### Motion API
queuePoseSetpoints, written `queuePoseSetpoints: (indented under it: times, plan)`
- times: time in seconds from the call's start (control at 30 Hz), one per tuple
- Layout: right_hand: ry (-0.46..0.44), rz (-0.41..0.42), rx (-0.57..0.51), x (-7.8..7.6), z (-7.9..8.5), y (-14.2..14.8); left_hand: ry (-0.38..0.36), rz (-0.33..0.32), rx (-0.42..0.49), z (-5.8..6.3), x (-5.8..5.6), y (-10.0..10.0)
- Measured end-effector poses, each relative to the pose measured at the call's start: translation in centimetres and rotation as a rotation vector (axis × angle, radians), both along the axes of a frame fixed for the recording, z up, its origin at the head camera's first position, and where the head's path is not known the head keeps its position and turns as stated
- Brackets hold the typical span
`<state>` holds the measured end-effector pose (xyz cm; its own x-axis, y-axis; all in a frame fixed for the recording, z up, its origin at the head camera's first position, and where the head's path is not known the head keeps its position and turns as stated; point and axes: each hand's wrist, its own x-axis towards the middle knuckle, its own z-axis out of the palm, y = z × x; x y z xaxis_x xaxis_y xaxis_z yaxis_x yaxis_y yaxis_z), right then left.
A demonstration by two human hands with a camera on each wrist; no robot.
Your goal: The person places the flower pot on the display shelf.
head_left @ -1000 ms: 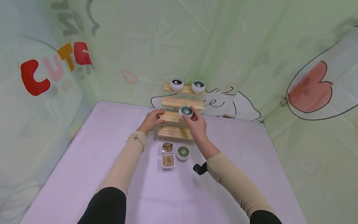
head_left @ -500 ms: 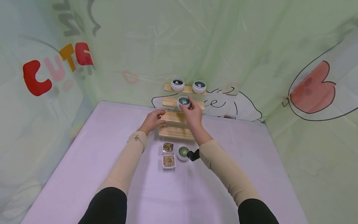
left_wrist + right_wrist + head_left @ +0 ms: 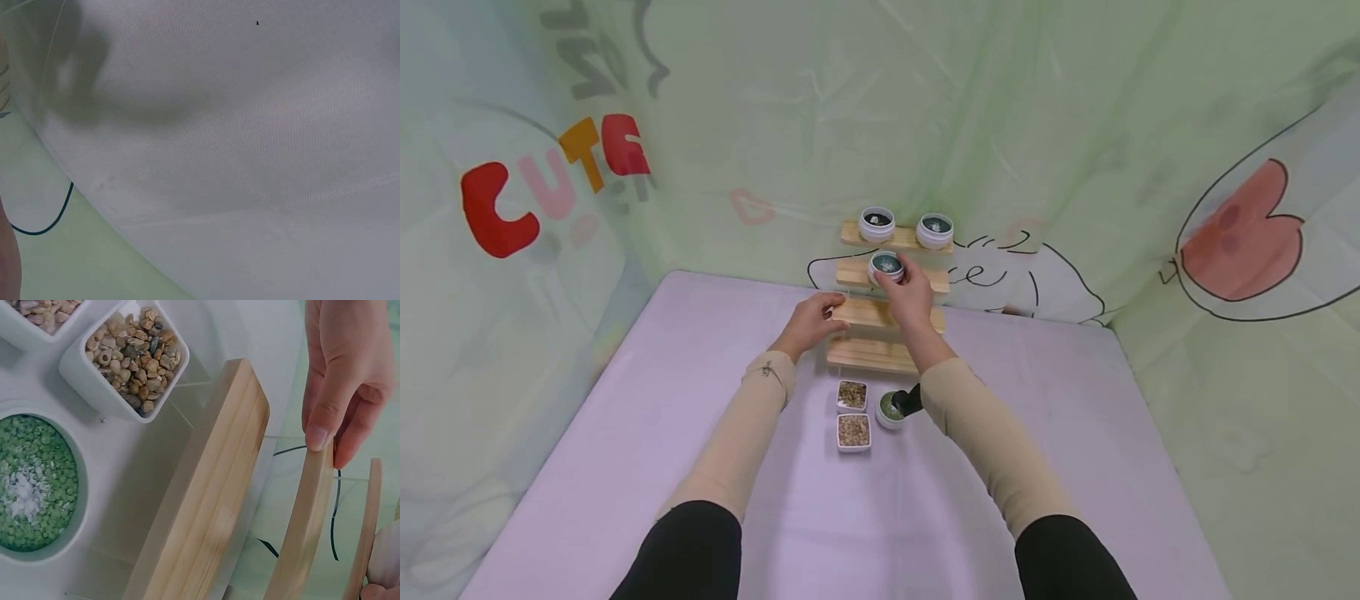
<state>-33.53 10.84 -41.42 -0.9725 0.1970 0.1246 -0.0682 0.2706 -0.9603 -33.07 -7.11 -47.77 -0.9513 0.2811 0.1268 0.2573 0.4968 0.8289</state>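
Right hand holding a round white pot at a wooden stand.
The right hand [image 3: 912, 296] pinches the round white pot [image 3: 887, 266], dark green inside, at the second board [image 3: 852, 273] from the top; whether it touches the wood cannot be told. The left hand [image 3: 808, 323] grips the left end of the third board [image 3: 871, 313], thumb on top. Two more pots [image 3: 876, 225] stand apart on the top board [image 3: 901, 237]. On the bench [image 3: 662, 367], before the stand, sit two square pots [image 3: 853, 432] of pebbles and a green-filled pot [image 3: 889, 422].
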Motion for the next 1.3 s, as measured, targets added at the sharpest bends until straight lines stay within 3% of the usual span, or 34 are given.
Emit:
queuePoseSetpoints:
  times: [0.27, 0.8, 1.03, 1.3]
  plan:
    - [-0.040, 0.039, 0.067, -0.7, 0.4, -0.8, 0.016, 0.000, 0.002, -0.2, -0.1, -0.1]
    - [0.007, 0.038, 0.139, -0.5, 0.2, -1.4, -0.004, 0.001, 0.007, -0.2, -0.2, -0.2]
    - [0.046, 0.037, 0.062, 0.2, -0.2, -1.2, -0.005, 0.007, 0.014, -0.2, -0.1, 0.0]
    - [0.058, 0.016, 0.038, 2.6, -1.2, -0.3, 0.005, 0.007, -0.006, 0.1, 0.1, 0.0]
